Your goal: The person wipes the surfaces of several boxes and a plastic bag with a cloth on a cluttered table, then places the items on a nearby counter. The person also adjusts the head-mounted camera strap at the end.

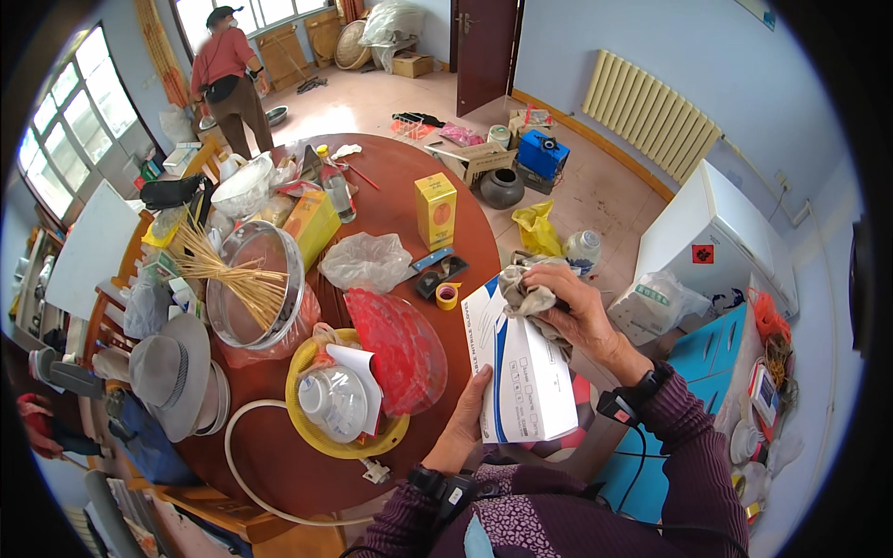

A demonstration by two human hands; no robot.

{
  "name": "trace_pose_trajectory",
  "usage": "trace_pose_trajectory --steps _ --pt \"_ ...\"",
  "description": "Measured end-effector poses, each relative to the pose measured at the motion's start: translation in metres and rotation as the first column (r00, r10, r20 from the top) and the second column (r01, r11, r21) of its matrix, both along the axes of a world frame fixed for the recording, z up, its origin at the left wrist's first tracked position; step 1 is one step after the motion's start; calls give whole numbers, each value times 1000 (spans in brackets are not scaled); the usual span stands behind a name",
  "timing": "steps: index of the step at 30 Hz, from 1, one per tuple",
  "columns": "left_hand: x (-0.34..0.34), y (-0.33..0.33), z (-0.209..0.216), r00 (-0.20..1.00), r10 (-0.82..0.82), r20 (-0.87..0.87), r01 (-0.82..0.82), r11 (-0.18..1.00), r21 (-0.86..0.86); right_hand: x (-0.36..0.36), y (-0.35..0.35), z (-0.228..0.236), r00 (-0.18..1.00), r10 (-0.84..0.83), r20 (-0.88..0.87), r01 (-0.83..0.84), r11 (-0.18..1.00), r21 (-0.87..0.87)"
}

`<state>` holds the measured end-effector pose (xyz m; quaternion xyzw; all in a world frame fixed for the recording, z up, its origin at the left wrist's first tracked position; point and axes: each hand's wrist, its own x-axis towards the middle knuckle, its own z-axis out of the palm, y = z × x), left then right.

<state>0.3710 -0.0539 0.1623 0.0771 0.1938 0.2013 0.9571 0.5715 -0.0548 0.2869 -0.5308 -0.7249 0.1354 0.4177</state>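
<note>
My left hand (pixel 457 431) grips a white-and-blue cardboard box (pixel 528 391) by its near left edge, holding it tilted in front of me beside the table. My right hand (pixel 581 314) is closed round a crumpled grey cloth (pixel 523 292), which lies against the far end of the box. Left of the box, on the round table, are a red plastic sheet (pixel 395 349) and a yellow basket (pixel 305 430) with a clear plastic container (pixel 337 405) in it. A roll of yellow tape (pixel 446 297) rests near the table's right edge.
The brown table (pixel 391 167) also bears a yellow box (pixel 435 212), a clear bottle (pixel 337 191), a sieve (pixel 219 307) with straw stalks, and a grey hat (pixel 172 372). A white fridge (pixel 716 219) and blue cabinet (pixel 684 381) stand right. Another person (pixel 228 84) stands far left.
</note>
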Motion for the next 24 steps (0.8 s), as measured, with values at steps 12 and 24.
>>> trace_pose_trajectory --steps 12,24 --pt "1 17 -10 894 432 -120 -354 844 403 -21 -76 -30 918 191 348 -174 981 -82" --pt "17 0 -1 907 408 -105 -279 767 577 9 1 -3 745 -34 666 -6 998 57"
